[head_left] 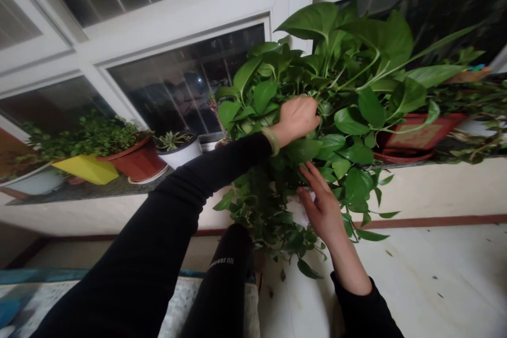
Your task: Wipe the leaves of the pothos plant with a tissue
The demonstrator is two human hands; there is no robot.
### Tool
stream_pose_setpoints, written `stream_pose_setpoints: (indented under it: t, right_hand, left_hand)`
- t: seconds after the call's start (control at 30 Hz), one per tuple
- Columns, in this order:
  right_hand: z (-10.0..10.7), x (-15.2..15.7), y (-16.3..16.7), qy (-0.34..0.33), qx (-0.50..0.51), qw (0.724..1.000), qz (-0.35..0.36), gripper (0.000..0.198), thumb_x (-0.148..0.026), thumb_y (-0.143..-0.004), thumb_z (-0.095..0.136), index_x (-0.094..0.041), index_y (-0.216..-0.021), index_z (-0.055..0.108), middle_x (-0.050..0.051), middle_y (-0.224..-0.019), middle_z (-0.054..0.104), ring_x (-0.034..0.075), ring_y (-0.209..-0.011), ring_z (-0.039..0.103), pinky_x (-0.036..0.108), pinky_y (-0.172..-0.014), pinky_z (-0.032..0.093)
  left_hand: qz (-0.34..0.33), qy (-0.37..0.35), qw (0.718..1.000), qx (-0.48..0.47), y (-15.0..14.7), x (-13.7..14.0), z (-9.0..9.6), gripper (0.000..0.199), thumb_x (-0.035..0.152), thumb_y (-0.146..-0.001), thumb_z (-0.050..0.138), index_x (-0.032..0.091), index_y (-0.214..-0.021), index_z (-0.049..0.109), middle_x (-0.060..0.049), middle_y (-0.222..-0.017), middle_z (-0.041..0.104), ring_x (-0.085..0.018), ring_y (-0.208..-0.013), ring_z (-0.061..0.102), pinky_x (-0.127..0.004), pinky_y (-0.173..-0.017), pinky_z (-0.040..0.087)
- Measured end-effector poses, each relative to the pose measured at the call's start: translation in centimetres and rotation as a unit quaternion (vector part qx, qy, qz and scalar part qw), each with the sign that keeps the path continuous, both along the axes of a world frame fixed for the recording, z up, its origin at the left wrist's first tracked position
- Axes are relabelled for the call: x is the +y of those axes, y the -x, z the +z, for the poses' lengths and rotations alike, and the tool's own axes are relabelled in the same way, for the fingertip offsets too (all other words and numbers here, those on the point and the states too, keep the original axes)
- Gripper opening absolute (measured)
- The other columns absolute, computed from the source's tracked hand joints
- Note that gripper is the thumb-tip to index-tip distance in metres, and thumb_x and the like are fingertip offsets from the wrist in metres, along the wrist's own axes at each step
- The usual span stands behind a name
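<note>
A large leafy pothos plant (277,163) spreads over the windowsill, its vines trailing down the front. My left hand (297,119), with a pale green bangle (271,140) at the wrist, reaches into the top of its foliage. The fingers are curled down in a fist, and whatever they grip is hidden by the hand and the leaves. Lower down, my right hand (322,206) is at the front of the plant, fingers stretched out and apart against the hanging leaves. Part of a white pot (298,212) shows behind the vines beside it.
On the stone sill (130,190) to the left stand a white pot with a succulent (182,153), a reddish-brown pot (138,161) and a yellow folded sheet (89,169). A red planter (422,134) stands at right. Fallen leaf bits lie on the floor (447,269). Window frames rise behind.
</note>
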State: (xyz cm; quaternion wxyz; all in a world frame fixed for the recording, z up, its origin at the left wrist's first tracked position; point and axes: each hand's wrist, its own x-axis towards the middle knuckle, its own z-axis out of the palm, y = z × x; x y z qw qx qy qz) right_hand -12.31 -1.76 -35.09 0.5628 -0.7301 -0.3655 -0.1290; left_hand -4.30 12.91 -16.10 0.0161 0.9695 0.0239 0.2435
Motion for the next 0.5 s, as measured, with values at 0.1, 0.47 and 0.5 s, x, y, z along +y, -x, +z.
stream_pose_setpoints:
  t: [0.1, 0.47, 0.5]
  right_hand:
    - [0.0, 0.1, 0.0, 0.007, 0.007, 1.000, -0.004, 0.052, -0.036, -0.107, 0.053, -0.028, -0.158, 0.060, 0.013, -0.172, 0.048, 0.028, -0.113, 0.078, 0.041, -0.079, 0.067]
    - [-0.2, 0.1, -0.3, -0.006, 0.001, 1.000, 0.002, 0.051, -0.035, -0.107, 0.053, -0.027, -0.157, 0.060, 0.012, -0.172, 0.048, 0.030, -0.144, 0.064, 0.048, -0.105, 0.063]
    - [-0.2, 0.1, -0.3, -0.006, 0.000, 1.000, 0.001, 0.051, -0.035, -0.107, 0.052, -0.027, -0.157, 0.060, 0.012, -0.172, 0.048, 0.030, -0.144, 0.064, 0.047, -0.105, 0.063]
  left_hand:
    - [0.002, 0.013, 1.000, -0.006, -0.2, -0.3, -0.2, 0.022, 0.019, -0.093, 0.064, 0.013, -0.104, 0.082, -0.018, -0.114, 0.077, -0.034, -0.118, 0.069, -0.043, -0.100, 0.055]
    - [-0.025, 0.034, 0.999, 0.003, 0.7, 1.5, 0.8, 0.019, 0.027, -0.099, 0.062, 0.019, -0.096, 0.080, -0.013, -0.107, 0.077, -0.028, -0.108, 0.071, -0.042, -0.101, 0.053]
    - [-0.034, 0.032, 0.999, 0.003, 0.7, 1.9, 1.0, 0.018, 0.028, -0.099, 0.064, 0.019, -0.095, 0.079, -0.012, -0.104, 0.077, -0.027, -0.106, 0.071, -0.041, -0.102, 0.053]
